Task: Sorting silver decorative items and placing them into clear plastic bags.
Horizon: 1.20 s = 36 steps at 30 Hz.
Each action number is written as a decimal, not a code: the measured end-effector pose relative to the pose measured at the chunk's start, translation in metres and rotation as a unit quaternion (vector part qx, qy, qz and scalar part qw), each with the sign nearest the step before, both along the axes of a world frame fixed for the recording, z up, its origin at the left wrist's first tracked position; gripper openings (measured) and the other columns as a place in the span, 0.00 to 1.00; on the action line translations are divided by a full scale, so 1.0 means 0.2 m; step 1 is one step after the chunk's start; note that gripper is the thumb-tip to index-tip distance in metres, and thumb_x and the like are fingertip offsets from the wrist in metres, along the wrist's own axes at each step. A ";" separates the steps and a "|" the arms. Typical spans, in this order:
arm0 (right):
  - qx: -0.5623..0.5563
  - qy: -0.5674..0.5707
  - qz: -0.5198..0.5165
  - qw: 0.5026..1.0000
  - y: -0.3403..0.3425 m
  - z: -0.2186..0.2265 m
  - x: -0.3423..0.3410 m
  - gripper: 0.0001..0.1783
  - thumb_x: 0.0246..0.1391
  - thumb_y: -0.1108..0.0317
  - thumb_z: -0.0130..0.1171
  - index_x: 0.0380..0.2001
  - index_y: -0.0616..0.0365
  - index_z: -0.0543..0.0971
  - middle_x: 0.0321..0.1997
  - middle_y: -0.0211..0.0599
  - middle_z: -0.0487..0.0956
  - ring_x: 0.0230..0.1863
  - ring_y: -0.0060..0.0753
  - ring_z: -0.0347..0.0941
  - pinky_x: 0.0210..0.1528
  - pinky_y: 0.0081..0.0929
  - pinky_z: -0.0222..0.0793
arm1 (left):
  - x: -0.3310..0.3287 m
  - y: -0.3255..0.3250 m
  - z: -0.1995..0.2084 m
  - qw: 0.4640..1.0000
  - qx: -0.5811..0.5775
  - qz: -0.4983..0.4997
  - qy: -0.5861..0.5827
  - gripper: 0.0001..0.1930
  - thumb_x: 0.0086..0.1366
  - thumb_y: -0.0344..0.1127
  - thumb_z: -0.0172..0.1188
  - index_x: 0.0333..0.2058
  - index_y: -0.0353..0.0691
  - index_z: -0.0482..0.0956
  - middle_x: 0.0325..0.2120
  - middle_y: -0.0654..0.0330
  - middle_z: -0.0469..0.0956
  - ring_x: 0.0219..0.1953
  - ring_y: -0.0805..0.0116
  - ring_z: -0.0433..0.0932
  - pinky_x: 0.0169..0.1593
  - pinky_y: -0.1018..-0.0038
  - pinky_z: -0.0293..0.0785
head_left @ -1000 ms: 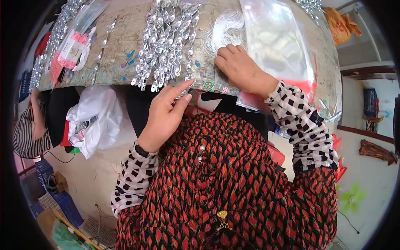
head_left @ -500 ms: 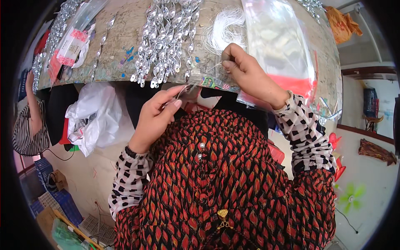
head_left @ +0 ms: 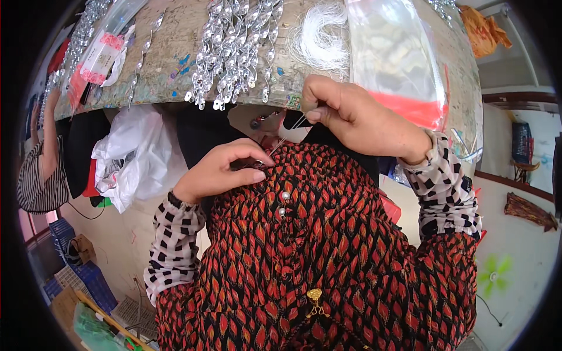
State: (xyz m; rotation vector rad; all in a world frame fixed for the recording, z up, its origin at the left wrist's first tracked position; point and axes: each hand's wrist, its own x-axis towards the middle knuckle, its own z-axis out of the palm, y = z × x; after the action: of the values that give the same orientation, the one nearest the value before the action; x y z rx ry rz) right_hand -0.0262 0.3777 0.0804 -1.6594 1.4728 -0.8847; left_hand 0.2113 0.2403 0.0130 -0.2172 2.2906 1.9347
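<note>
My right hand (head_left: 363, 119) is closed in a pinch on a thin white string (head_left: 300, 121) in front of the table's near edge. Lower and to the left, over my lap, my left hand (head_left: 225, 171) curves thumb and forefinger round the other end of the string; a small shiny bit shows by its fingertips, too blurred to name. Between the hands the string runs slantwise. Beyond them, twisted silver sequin strands (head_left: 237, 52) lie in a row, their lower ends at the table edge. A loose hank of white string (head_left: 319, 41) lies right of the strands.
Clear plastic bags with a red band (head_left: 404, 64) cover the table's right part. At left lie a single silver strand (head_left: 143, 55) and a pink-and-white packet (head_left: 102, 58). A white plastic bag (head_left: 134, 158) hangs below the edge. Another person's arm (head_left: 50, 128) is at far left.
Both hands have come nearer my body, drawing the string away from the table edge. My left hand has lowered and moved slightly right. The co-worker's arm has shifted.
</note>
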 end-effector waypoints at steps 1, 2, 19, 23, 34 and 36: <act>0.001 0.019 0.004 1.000 0.01 0.01 0.00 0.06 0.53 0.83 0.48 0.29 0.62 0.64 0.27 0.36 0.66 0.31 0.30 0.64 0.38 0.24 0.63 | -0.05 0.01 0.01 0.999 0.048 -0.011 0.001 0.13 0.64 0.33 0.55 0.46 0.34 0.74 0.40 0.61 0.74 0.44 0.73 0.73 0.49 0.77 0.66; 0.003 0.022 0.002 1.000 0.02 0.01 0.00 0.06 0.53 0.83 0.48 0.29 0.62 0.64 0.27 0.36 0.66 0.31 0.30 0.64 0.38 0.24 0.63 | -0.09 0.02 0.02 0.995 0.097 -0.021 0.002 0.15 0.64 0.35 0.55 0.46 0.33 0.74 0.39 0.60 0.75 0.43 0.72 0.74 0.50 0.77 0.67; -0.127 0.028 -0.113 0.985 0.10 -0.02 -0.08 0.11 0.60 0.71 0.49 0.45 0.61 0.72 0.40 0.38 0.72 0.42 0.33 0.70 0.46 0.25 0.65 | -0.38 0.15 0.20 0.932 0.271 0.237 -0.030 0.05 0.61 0.30 0.58 0.33 0.35 0.78 0.22 0.71 0.73 0.21 0.87 0.66 0.24 0.87 0.59; -0.157 0.229 -0.081 0.957 0.10 0.02 -0.03 0.12 0.57 0.68 0.52 0.43 0.61 0.74 0.41 0.40 0.73 0.46 0.39 0.67 0.51 0.34 0.61 | -0.38 0.18 0.18 0.955 0.161 0.251 0.018 0.04 0.62 0.29 0.57 0.32 0.34 0.77 0.22 0.72 0.73 0.23 0.87 0.66 0.26 0.87 0.61; -0.096 0.160 -0.062 0.980 0.13 -0.10 -0.07 0.05 0.55 0.72 0.52 0.35 0.60 0.74 0.36 0.40 0.74 0.41 0.41 0.69 0.44 0.34 0.64 | -0.43 0.16 0.23 0.941 0.235 0.239 -0.051 0.05 0.63 0.30 0.56 0.33 0.36 0.78 0.22 0.72 0.73 0.22 0.86 0.66 0.26 0.87 0.61; -0.089 0.102 -0.058 0.989 0.15 -0.11 -0.09 0.05 0.58 0.72 0.49 0.36 0.60 0.74 0.37 0.40 0.75 0.39 0.38 0.70 0.43 0.31 0.66 | -0.43 0.15 0.20 0.954 0.200 0.221 -0.024 0.04 0.63 0.30 0.56 0.34 0.36 0.77 0.21 0.71 0.73 0.22 0.85 0.66 0.27 0.87 0.62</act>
State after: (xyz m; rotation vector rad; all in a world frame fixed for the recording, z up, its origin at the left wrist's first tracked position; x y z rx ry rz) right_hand -0.0448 0.4073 0.0577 -1.8555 1.6832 -0.9565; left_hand 0.1255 0.2700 0.0531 -0.7720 1.8748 2.5156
